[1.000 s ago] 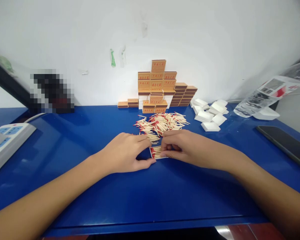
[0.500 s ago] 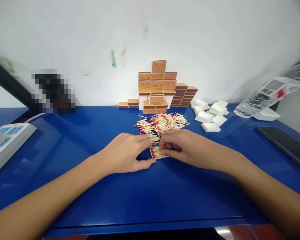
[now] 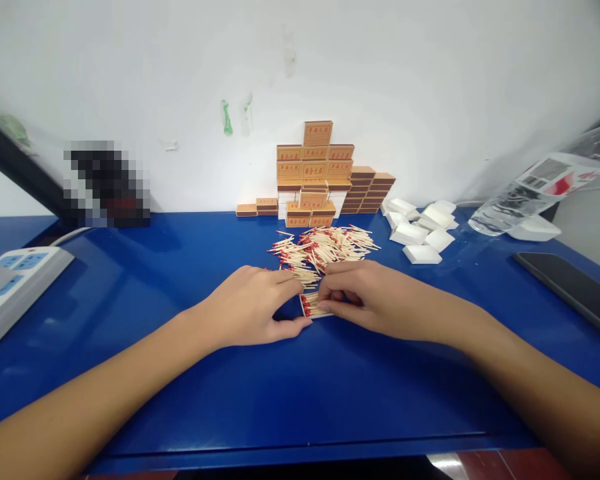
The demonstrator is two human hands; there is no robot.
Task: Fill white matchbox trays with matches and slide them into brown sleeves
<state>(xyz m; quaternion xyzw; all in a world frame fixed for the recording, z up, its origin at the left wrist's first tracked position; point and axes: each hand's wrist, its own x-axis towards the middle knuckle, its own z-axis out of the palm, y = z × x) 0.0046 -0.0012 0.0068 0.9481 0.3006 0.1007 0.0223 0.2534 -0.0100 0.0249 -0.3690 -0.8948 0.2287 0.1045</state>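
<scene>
A small white matchbox tray [image 3: 323, 316] lies on the blue table with red-headed matches [image 3: 310, 304] laid side by side in it. My left hand [image 3: 257, 303] steadies its left end, thumb at the near corner and forefinger at the far corner. Over the right part of the tray, my right hand [image 3: 357, 293] is closed in a pinch, fingertips on the matches; it covers that end of the tray. Just behind both hands spreads a loose pile of matches [image 3: 335, 243].
Stacked matchboxes [image 3: 314, 171] stand against the wall. Right of them lie several white empty trays [image 3: 423, 254]. A plastic bottle [image 3: 535, 190] leans at the right, near a dark phone [image 3: 570, 287]. A white power strip [image 3: 25, 280] sits at the left.
My right hand has shifted very slightly left over the tray, its fingertips still at the matches. My left hand and the tray look unmoved.
</scene>
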